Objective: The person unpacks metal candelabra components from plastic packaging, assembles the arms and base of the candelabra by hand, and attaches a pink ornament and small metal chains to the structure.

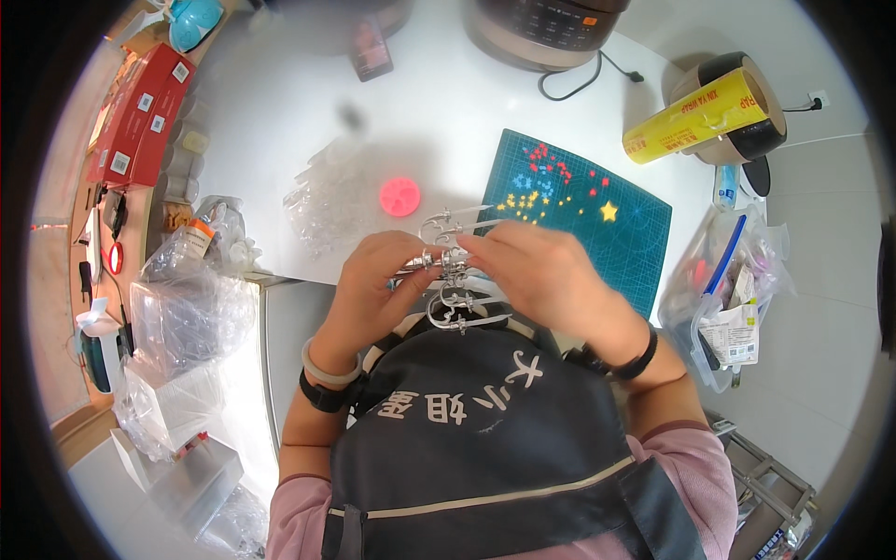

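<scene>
In front of my apron, near the table's front edge, I hold a silvery ornament (455, 301) with several curved, pronged arms, a little like a crown. My left hand (378, 275) pinches its left side, fingers closed. On the other side, the fingers of my right hand (532, 266) press together on its upper middle part. My fingers hide part of its centre. Beyond my hands lies a round pink mould (399, 197) with hollows. A green cutting mat (621, 252) to the right carries small red, blue and yellow stars (525, 194), and one larger gold star (609, 211).
Crumpled clear plastic (327, 201) lies left of the mould. A phone (371, 49) and a dark rice cooker (546, 33) are at the back. To the right are a yellow wrap roll (695, 117) and a filled plastic bin (719, 327). Red boxes (145, 117) line the left.
</scene>
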The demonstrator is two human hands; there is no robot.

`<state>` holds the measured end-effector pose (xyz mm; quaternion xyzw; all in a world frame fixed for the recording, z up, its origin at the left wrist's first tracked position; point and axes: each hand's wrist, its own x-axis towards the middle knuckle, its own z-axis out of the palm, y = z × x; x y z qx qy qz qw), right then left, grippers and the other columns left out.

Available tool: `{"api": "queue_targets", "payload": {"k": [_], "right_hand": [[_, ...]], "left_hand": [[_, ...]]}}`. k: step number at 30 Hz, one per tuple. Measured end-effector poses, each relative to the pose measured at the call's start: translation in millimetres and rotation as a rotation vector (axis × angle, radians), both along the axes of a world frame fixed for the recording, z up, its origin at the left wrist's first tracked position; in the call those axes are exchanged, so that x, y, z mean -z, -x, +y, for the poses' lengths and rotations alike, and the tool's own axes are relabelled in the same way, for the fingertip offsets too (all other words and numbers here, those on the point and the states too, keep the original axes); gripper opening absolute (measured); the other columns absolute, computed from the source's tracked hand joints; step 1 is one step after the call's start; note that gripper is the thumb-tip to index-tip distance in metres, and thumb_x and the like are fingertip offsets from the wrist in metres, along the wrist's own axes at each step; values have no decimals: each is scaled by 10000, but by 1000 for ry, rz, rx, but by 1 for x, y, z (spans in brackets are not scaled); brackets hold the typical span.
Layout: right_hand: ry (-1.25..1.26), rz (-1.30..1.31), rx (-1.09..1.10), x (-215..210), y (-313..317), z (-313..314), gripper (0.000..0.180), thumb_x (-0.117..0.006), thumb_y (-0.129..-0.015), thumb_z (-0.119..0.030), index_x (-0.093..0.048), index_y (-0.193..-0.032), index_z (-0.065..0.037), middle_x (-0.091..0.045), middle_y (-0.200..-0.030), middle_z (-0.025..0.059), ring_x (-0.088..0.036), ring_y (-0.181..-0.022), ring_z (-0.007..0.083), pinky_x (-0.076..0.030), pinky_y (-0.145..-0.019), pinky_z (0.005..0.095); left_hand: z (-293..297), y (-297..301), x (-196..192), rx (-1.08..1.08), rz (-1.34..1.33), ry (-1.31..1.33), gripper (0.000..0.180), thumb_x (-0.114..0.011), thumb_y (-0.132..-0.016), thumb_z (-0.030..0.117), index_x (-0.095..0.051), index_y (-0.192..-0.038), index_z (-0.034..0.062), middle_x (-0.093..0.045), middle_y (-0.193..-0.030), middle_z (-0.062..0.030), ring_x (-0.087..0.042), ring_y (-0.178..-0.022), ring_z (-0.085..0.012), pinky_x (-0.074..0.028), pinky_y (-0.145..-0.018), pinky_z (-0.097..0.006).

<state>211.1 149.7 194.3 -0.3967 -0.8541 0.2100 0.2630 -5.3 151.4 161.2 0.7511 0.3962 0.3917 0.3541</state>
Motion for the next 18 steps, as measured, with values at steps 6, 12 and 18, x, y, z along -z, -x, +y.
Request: {"api": "queue_targets", "payload": {"k": [6,12,18], "right_hand": [[-203,-59,-3,-2,-3,2,275,-633,-729,-67,-646,-1004,-76,-521,-744,56,-575,-665,224,-477,-543,330],[-236,25,5,3,-2,2,134,-645,-736,-110,-630,-863,-70,-493,-701,37,-553,-646,208,-471,-538,320],[-296,9,-74,-1,0,2,100,-639,-724,-118,-610,-807,-70,-489,-692,30,-544,-627,191,-451,-513,305]], "left_hand": [[-1,-1,-5,36,-19,28,205,-663,-749,-2,-636,-945,51,-605,-792,-74,-558,-736,-238,-422,-690,-320],[-3,0,-4,33,-51,18,193,-660,-750,-6,-620,-934,35,-602,-815,-93,-561,-759,-259,-429,-703,-327],[-5,3,-6,37,-2,39,164,-672,-736,-6,-596,-878,29,-611,-842,-102,-564,-772,-269,-440,-705,-336]]}}
